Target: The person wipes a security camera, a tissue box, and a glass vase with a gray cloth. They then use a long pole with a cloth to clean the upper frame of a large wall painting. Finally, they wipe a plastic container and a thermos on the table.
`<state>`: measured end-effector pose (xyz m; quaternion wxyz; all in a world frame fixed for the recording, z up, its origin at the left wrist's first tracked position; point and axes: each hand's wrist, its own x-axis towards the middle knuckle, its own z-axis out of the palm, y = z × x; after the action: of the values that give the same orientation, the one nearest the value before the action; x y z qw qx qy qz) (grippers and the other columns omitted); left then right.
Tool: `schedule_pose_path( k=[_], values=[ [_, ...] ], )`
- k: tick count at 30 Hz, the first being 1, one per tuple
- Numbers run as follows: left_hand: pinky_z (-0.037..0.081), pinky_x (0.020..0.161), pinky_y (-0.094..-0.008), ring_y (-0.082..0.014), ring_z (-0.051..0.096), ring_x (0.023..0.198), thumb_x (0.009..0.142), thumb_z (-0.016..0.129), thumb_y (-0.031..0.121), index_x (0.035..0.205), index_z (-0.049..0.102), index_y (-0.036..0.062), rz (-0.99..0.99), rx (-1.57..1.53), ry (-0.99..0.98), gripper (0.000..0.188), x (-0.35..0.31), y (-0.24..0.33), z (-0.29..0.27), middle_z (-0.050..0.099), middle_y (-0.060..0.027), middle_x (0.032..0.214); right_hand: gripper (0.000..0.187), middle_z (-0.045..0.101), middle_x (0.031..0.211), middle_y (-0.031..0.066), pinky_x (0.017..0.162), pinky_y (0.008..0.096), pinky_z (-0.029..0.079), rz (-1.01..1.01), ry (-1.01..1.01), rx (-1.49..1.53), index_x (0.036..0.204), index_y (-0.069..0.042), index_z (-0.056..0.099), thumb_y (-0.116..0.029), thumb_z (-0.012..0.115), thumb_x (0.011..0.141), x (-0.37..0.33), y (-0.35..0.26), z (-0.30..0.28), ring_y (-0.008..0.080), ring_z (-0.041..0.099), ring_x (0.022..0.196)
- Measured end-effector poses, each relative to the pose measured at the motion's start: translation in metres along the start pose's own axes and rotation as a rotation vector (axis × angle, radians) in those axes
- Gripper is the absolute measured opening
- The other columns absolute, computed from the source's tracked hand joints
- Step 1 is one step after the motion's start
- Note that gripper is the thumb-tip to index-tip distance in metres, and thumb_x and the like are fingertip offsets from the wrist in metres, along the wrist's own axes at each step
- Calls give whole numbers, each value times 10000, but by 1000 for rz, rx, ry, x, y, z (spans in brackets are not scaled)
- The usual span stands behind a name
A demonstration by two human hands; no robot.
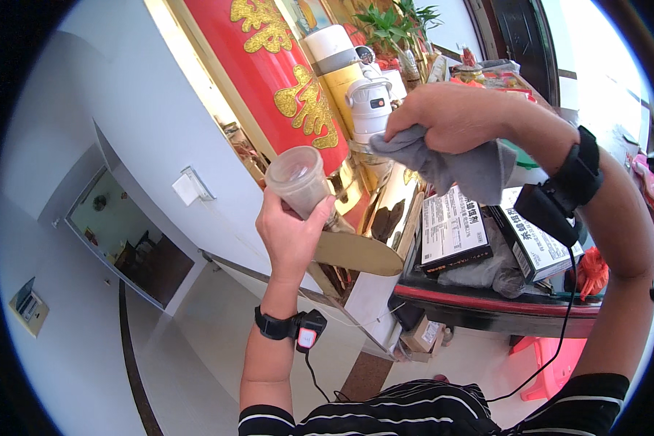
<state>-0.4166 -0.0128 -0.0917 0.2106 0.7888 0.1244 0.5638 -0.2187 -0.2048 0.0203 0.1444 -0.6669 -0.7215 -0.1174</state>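
My left hand is raised at the middle, its fingers wrapped round a cloudy, see-through plastic cup. The cup's round mouth faces up and tilts a little toward me. Up and to the right of it, my right hand grips a bunched grey cloth, whose loose end hangs over the table. Cloth and cup are apart. Just behind the cloth stands a white lantern-like device with a handle. Below the cup, a rounded gold ledge juts out, partly covered by my left hand.
Two white-and-black boxes lie on the dark red-edged table beside crumpled clear plastic. A red panel with gold characters rises behind. Green plants stand at the back. A pink stool sits under the table's right side.
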Motion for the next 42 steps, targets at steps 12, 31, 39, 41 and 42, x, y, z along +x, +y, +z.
schedule_pose_path(
  k=[12, 31, 39, 41, 42],
  values=[
    [490, 858, -313, -190, 624, 945, 804, 740, 132, 1162, 568, -57, 93, -99, 278, 439, 3, 6, -63, 636, -119, 1068, 386, 574, 1162, 189, 835, 488, 510, -360, -135, -117, 1163, -97, 627, -145, 578, 784, 84, -51, 96, 390, 601, 1060],
    [503, 880, -339, -197, 629, 973, 730, 814, 116, 1158, 558, -44, -8, -163, 147, 524, -18, 9, -80, 635, -124, 1074, 270, 692, 899, 159, 708, 455, 530, -350, -132, -40, 962, -72, 691, -168, 571, 740, 94, -77, 104, 338, 678, 864],
    [530, 848, -346, -197, 644, 959, 742, 815, 119, 1170, 553, -38, 3, -253, 52, 526, -2, 17, -56, 643, -121, 1078, 216, 654, 796, 178, 651, 457, 529, -450, -444, 58, 870, -47, 667, -128, 591, 685, 29, -94, 70, 370, 662, 763],
    [534, 845, -344, -196, 647, 958, 749, 811, 120, 1182, 549, -36, -50, -318, 3, 530, 0, 14, -47, 644, -118, 1082, 279, 662, 833, 188, 685, 449, 532, -426, -476, 137, 939, -45, 672, -112, 576, 686, 17, -75, 49, 366, 663, 789],
    [531, 856, -336, -193, 645, 974, 748, 811, 99, 1199, 535, -40, -95, -296, -51, 547, 2, 13, -43, 642, -117, 1097, 312, 665, 851, 193, 702, 445, 534, -445, -456, 202, 974, -44, 675, -105, 569, 687, 16, -63, 40, 364, 664, 801]
  ],
)
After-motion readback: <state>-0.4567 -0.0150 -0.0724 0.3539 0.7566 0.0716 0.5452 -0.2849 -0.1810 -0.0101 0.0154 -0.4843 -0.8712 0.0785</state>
